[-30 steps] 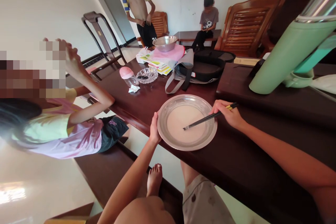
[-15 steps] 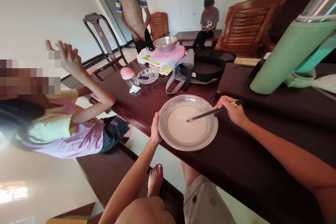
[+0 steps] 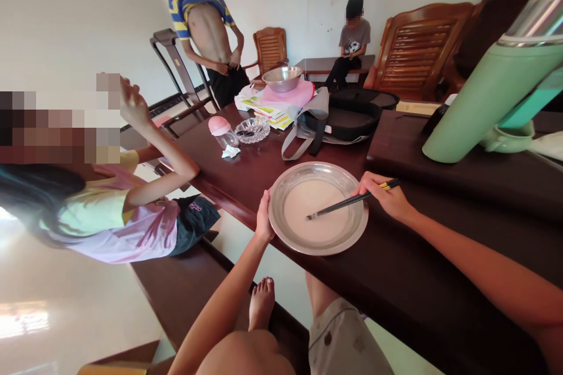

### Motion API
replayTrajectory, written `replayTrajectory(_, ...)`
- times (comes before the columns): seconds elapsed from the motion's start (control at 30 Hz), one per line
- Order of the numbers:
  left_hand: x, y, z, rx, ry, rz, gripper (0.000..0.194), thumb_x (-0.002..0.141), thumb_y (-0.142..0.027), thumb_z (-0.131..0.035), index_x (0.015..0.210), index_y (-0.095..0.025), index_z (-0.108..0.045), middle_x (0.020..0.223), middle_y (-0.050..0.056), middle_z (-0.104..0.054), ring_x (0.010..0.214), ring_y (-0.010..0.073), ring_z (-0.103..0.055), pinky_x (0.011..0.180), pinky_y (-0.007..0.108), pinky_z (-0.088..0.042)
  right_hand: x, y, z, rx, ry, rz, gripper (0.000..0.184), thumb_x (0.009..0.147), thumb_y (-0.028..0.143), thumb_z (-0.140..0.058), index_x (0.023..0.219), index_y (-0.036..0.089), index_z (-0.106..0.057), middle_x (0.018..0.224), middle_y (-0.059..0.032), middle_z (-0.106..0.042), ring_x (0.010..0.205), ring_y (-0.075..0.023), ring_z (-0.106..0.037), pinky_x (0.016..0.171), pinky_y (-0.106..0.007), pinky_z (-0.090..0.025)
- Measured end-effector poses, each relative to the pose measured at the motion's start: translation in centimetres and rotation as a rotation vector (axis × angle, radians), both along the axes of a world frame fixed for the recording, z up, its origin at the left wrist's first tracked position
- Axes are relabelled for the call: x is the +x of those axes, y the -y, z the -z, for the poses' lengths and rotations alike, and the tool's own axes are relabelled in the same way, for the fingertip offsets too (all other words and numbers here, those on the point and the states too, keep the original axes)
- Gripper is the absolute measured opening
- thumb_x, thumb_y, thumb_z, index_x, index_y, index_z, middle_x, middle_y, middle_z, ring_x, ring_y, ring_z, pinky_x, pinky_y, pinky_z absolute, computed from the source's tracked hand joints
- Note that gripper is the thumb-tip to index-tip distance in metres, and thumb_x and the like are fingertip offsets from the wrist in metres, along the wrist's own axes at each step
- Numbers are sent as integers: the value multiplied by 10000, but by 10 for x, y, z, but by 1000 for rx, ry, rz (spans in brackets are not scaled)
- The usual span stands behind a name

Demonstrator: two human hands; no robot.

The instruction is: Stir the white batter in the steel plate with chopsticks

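Bowl [image 3: 358,220] of pale liquid [image 3: 308,196], on the table [image 3: 237,187] between the person's two hands.
The left hand [image 3: 264,218] grips the near-left rim, thumb along the edge, its other fingers largely hidden. The right hand [image 3: 383,194], beside the opposite rim, pinches dark chopsticks [image 3: 341,205] between thumb and fingers; they slant down toward the left hand, tips at the middle of the liquid. Beyond the left hand stand a pink-capped bottle [image 3: 223,131] and a glass dish [image 3: 263,132]; beyond the right leans a green flask [image 3: 479,94].
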State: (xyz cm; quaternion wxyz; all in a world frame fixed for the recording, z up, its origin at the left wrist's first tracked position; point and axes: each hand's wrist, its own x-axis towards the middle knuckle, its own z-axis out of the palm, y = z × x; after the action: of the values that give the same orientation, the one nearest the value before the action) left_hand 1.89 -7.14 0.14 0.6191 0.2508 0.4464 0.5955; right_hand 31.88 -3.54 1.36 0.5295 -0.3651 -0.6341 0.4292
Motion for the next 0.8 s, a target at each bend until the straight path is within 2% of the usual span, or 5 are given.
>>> replayTrajectory(0.13,0,0,1,43,-3,-10,563,716,-602,-757,1086,-180,-706,1086,96,-759,1110,331,-685,950,407,-536,0,-1,0,8,-77,63,431,866,556,-657,586,228,-653,599,-14,-681,592,-184,-663,648,-332,-530)
replayTrajectory(0.3,1,-1,1,47,-6,-16,543,731,-592,-743,1087,-183,-708,1099,96,-757,1128,334,-678,959,411,-531,0,0,1,-3,-6,-28,421,879,548,-645,613,224,-679,659,-32,-712,637,-192,-679,654,-333,-535)
replayTrajectory(0.43,1,-1,1,45,0,-26,516,753,-576,-731,1086,-183,-707,1106,93,-755,1129,325,-678,971,403,-526,2,-2,2,1,-81,40,409,872,532,-662,600,228,-668,628,-15,-691,603,-179,-664,646,-324,-527)
replayTrajectory(0.6,0,-1,2,35,3,-26,510,738,-581,-748,1057,-185,-706,1099,80,-758,1128,321,-680,982,399,-523,1,-2,2,-25,-41,-13,431,865,556,-657,598,219,-672,623,-23,-683,613,-189,-672,637,-324,-529)
replayTrajectory(0.8,-1,-1,4,60,-11,-6,520,751,-599,-728,1066,-186,-710,1086,74,-762,1132,321,-677,995,406,-515,3,-2,0,-6,-108,51,428,865,545,-666,580,226,-651,587,-9,-668,584,-178,-654,636,-316,-523)
